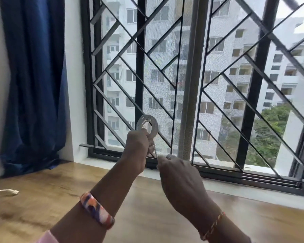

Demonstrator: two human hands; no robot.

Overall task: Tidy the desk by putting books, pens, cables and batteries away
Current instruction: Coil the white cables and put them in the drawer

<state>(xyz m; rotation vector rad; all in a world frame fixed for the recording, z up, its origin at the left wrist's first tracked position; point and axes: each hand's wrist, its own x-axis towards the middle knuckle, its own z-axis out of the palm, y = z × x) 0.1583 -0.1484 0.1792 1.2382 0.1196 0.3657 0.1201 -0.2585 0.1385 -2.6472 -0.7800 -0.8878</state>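
My left hand (138, 146) is raised in front of the window and grips a white cable (148, 124) wound into a small coil, whose loops stick up above my fist. A loose strand of that cable runs down and to the right into my right hand (178, 174), which pinches its end between curled fingers. Both hands hover above the wooden desk (147, 213). A second white cable (4, 192) with a plug end lies on the desk at the far left edge, partly out of frame.
A barred window (191, 81) with a dark frame fills the back, its white sill (218, 185) meeting the desk's far edge. A blue curtain (33, 81) hangs at the left and bunches onto the desk corner.
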